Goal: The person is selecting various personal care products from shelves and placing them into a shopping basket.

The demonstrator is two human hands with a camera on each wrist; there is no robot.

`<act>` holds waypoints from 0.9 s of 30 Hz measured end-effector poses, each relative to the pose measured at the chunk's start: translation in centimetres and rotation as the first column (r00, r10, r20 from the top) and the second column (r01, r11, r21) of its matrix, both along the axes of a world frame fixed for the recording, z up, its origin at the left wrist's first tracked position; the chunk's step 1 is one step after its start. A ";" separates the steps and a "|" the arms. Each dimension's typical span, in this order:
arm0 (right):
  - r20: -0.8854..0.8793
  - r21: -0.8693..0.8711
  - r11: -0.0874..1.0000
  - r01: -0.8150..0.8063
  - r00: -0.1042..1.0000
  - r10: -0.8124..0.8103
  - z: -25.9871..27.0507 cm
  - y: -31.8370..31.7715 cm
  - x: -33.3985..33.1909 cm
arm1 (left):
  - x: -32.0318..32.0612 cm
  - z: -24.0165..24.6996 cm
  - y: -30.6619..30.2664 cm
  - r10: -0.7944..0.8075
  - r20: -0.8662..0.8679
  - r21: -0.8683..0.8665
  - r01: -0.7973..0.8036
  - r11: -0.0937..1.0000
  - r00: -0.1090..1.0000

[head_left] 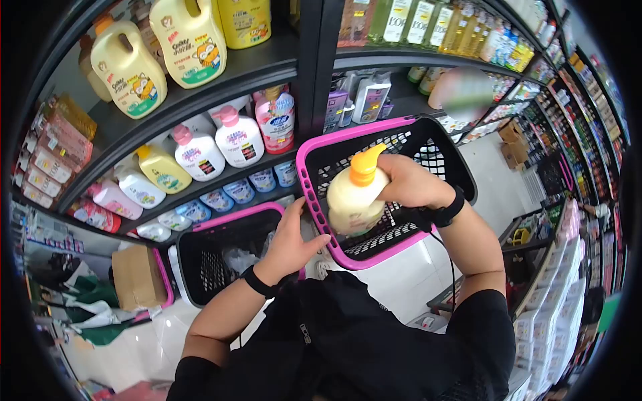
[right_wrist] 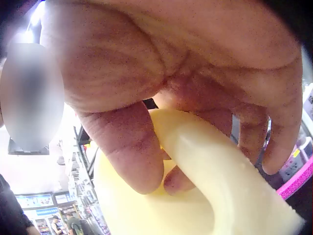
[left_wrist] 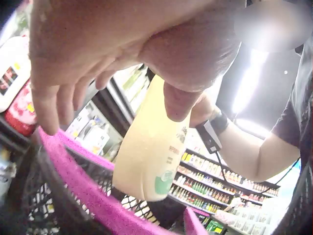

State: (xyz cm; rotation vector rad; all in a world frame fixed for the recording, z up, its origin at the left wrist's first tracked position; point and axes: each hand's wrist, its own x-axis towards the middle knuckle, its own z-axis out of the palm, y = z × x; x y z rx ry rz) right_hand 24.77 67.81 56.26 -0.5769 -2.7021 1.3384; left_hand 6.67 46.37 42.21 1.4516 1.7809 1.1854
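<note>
My right hand (head_left: pixel 411 182) grips a cream-coloured pump bottle (head_left: pixel 349 204) with an orange pump head (head_left: pixel 368 166). In the right wrist view, thumb and fingers curl round the bottle's looped handle (right_wrist: pixel 195 152). The bottle hangs tilted over a black shopping basket with a pink rim (head_left: pixel 361 129); its lower label (left_wrist: pixel 164 182) shows green in the left wrist view. At the basket's near left side is my left hand (head_left: pixel 289 239), thumb spread from extended fingers, fingertips right at the rim. No item is between them.
A second black basket with a pink rim (head_left: pixel 234 217) holds a clear plastic bag (head_left: pixel 238 260). Beside it sits a cardboard box (head_left: pixel 138 277). Shelves in front carry pump bottles (head_left: pixel 239 137) and large cream jugs (head_left: pixel 128 70). Stacked white goods (head_left: pixel 552 314) stand at the right.
</note>
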 end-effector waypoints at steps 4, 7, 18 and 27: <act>0.153 0.142 0.988 -0.066 0.987 0.044 -9.7 7.0 -0.4 | 2.1 -3.8 0.9 0.096 -0.097 -0.215 -0.115 0.970 0.991; 0.349 0.350 0.916 -0.197 0.935 0.068 -19.3 10.7 -1.2 | 3.3 -5.7 1.5 0.087 -0.083 -0.272 -0.106 0.957 0.993; 0.287 0.117 0.990 0.073 0.952 -0.104 -44.7 15.2 -3.8 | 5.2 -5.0 1.4 0.133 -0.057 -0.428 -0.145 0.892 0.989; 0.184 0.021 0.947 0.320 0.930 -0.318 -50.9 12.2 -5.9 | 5.4 -4.7 1.4 0.183 0.056 -0.481 -0.134 0.866 0.982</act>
